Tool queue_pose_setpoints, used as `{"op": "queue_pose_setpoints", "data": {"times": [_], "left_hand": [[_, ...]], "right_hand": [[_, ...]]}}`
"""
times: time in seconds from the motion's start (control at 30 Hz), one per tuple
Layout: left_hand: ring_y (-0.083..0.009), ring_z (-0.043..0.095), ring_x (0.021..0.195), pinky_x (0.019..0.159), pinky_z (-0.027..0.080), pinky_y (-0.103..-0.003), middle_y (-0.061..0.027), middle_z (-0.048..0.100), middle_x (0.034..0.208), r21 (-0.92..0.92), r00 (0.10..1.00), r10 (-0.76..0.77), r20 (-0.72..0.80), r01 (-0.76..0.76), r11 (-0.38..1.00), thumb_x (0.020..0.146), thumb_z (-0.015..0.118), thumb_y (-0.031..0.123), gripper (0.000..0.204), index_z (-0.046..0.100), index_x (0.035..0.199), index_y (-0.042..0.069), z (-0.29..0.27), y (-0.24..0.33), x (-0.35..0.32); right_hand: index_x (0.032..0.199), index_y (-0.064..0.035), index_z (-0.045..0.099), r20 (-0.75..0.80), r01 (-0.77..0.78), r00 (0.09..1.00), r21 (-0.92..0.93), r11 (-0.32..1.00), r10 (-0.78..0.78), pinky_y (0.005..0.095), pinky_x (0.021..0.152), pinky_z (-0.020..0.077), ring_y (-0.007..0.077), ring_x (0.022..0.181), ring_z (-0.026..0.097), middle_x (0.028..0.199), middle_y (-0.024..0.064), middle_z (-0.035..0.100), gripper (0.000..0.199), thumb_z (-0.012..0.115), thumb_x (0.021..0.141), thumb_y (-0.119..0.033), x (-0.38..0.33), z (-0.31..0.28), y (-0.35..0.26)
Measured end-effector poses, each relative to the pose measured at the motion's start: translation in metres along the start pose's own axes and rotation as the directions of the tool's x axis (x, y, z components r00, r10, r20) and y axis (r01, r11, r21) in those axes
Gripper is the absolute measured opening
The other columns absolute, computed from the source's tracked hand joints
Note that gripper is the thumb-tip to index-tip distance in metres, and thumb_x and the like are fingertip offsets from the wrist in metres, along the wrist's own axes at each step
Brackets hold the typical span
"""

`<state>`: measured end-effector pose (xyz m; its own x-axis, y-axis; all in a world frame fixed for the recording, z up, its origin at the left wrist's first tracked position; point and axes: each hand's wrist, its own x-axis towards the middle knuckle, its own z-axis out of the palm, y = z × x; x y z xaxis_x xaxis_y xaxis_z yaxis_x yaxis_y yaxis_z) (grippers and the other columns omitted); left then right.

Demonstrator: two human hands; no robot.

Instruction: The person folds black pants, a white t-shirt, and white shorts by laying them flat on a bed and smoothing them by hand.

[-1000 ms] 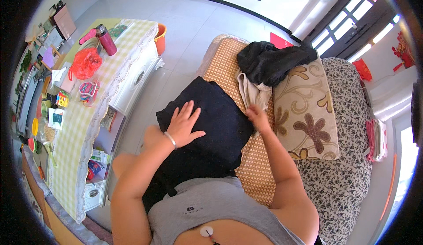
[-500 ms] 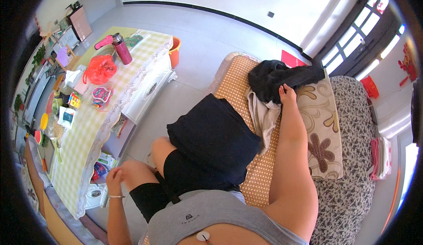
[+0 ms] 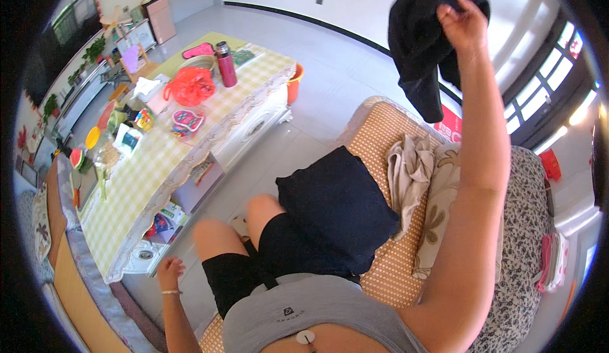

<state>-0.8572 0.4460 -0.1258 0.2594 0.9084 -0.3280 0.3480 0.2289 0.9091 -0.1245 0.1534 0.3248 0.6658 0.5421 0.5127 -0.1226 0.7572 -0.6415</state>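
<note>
Raised high at the upper right, my right hand (image 3: pixel 465 23) grips a black garment (image 3: pixel 412 42), which hangs down in loose folds above the couch. Low on the left, near my knee, my left hand (image 3: pixel 170 273) is empty with its fingers loosely apart and slightly curled. A dark folded cloth (image 3: pixel 339 210) lies across my lap. Beside it on the woven seat mat (image 3: pixel 371 127), a crumpled beige garment (image 3: pixel 409 172) rests against a patterned cushion (image 3: pixel 438 213).
On the left stands a table with a checked cloth (image 3: pixel 136 188), bearing a red bottle (image 3: pixel 226 64), a red plastic bag (image 3: pixel 192 85) and packets. An orange bucket (image 3: pixel 294 85) is behind its far corner. Folded pink and white cloths (image 3: pixel 553 263) are at the far right.
My right hand has lifted the black garment off the couch, up and to the right. The beige garment now shows fully. My left hand has lowered slightly beside my knee.
</note>
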Motion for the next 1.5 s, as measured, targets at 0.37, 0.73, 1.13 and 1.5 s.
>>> {"op": "queue_pose_setpoints", "data": {"times": [0.37,0.73,1.13,1.5], "left_hand": [[-0.0179,0.051,0.115,0.097,0.039,-0.032,-0.0093,0.056,0.123,-0.193,0.833,0.554,-0.001,-0.543,0.817,0.089,0.059,0.021,0.042,0.051,0.125,0.000,0.030,0.193,-0.009],[-0.0316,0.033,0.134,0.110,0.025,-0.048,-0.0177,0.035,0.145,-0.888,0.588,0.674,0.447,0.203,0.412,0.079,0.032,0.078,0.098,0.031,0.142,0.004,0.066,0.247,-0.043],[-0.0368,0.061,0.103,0.095,0.047,-0.043,-0.0270,0.057,0.116,-0.758,0.658,0.700,0.277,-0.298,0.580,0.049,0.052,-0.003,0.073,0.049,0.122,-0.010,-0.036,0.338,-0.048],[-0.0260,0.061,0.101,0.090,0.048,-0.036,-0.0151,0.062,0.111,-0.455,0.799,0.587,0.131,-0.478,0.752,0.063,0.059,-0.012,0.056,0.055,0.118,-0.006,-0.050,0.329,-0.096]], "right_hand": [[0.081,-0.0062,0.062,0.276,0.019,0.960,-0.230,0.973,0.046,0.0223,0.052,0.0400,0.0096,0.052,0.045,0.075,0.0024,0.062,0.002,0.061,0.081,-0.008,-0.006,0.163,0.038],[0.077,-0.0081,0.065,0.442,-0.512,0.586,-0.448,0.733,0.679,0.0229,0.054,0.0507,0.0126,0.061,0.063,0.074,0.0037,0.066,0.008,0.068,0.071,-0.004,-0.155,0.257,0.220],[0.115,-0.0032,0.062,0.645,-0.043,-0.201,-0.758,0.651,0.737,0.0290,0.088,0.0466,0.0158,0.096,0.060,0.108,0.0109,0.065,0.030,0.057,0.086,0.000,-0.234,0.227,0.318],[0.115,-0.0048,0.063,0.770,-0.177,0.307,-0.531,0.829,0.559,0.0327,0.091,0.0461,0.0225,0.101,0.061,0.108,0.0110,0.066,0.031,0.063,0.085,-0.012,-0.244,0.328,0.290]]}}
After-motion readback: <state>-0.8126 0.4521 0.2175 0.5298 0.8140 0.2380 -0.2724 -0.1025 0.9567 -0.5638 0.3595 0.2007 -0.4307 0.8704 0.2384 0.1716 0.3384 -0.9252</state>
